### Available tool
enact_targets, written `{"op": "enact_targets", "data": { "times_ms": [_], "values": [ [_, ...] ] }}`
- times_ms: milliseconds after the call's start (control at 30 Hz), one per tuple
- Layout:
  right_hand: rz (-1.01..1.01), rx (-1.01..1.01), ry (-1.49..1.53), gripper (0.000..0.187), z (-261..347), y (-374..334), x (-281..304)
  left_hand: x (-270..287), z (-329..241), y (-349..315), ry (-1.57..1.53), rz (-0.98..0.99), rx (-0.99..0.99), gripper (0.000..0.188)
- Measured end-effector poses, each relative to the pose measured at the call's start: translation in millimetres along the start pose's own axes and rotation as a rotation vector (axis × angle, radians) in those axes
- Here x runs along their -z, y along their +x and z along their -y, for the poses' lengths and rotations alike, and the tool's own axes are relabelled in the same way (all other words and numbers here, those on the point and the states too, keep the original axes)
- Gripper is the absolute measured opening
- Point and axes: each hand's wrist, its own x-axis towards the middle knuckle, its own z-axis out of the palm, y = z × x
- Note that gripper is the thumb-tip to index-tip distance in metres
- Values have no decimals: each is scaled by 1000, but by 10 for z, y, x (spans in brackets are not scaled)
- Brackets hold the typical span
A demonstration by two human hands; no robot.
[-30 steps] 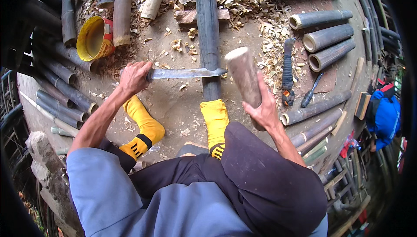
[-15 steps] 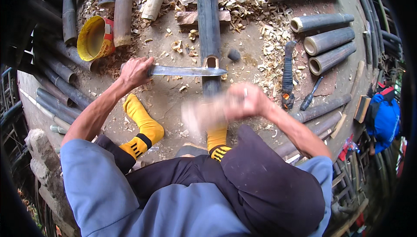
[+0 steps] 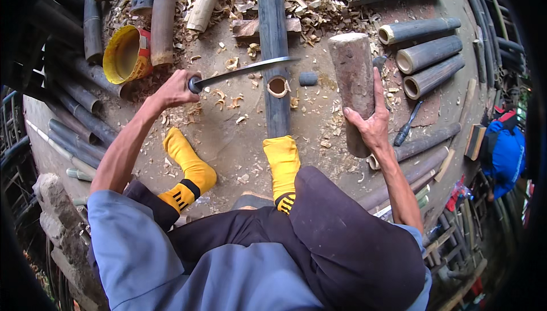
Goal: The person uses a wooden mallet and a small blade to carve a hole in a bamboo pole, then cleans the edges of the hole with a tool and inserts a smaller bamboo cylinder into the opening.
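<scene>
Here's the floor [image 3: 233,157], the broad stage, littered with chips, and down its middle lies the dark bamboo pole [image 3: 270,37], running out of view at the far side, its near end at the yellow-socked foot. It's round, so if that near end isn't well braced, a hard knock could roll it.

Over toward the floor's right edge, the heavy wooden club [image 3: 351,72] is up in the right hand [image 3: 373,126], thumb one side, a finger stretched along the other: a half-wrapped hold, and one that might let the club twist if it meets the blade off-centre.

Now the knife [image 3: 245,70], toward the floor's left edge at its handle, the left hand [image 3: 179,90] curled tight round it. The blade slants across the pole on the far side of the hole [image 3: 278,86]; contact, I can't tell. A glancing strike could skid it along the curved wall, and that foot [image 3: 282,160], in nothing more than a sock, sits in line with the pole!

Under the pole, a wooden block [image 3: 246,28]; should it shift, the pole drops. The hole's rim looks ragged, so a split could start there. And smallest, just right of the pole, a dark stub [image 3: 308,78], loose on the floor.
</scene>
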Motion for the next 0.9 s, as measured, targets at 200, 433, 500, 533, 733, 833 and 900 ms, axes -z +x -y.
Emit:
{"op": "enact_targets", "data": {
  "times_ms": [200, 433, 500, 533, 733, 833, 900],
  "values": [
    [48, 54, -32, 95, 212, 19, -20, 26, -76, 89, 233, 112, 154, 36],
    [420, -216, -151, 96, 45, -49, -232, -27, -14, 185, 261, 182, 221, 40],
    [465, -152, -98, 95, 270, 153, -104, -8, 53, 145, 242, 183, 232, 39],
    [455, -169, -115, 95, 427, 207, -63, -27, 133, 113, 254, 180, 211, 36],
    [393, -146, -21, 99, 20, -122, -243, -138, 20, -22, 442, -28, 60, 18],
    [226, -77, -85, 98, 89, -212, -127, -414, 93, -391, 562, -383, -102, 29],
    [123, -97, -52, 97, 96, -302, -122, -440, -26, -485, 547, -579, -344, 33]
  ]
}}
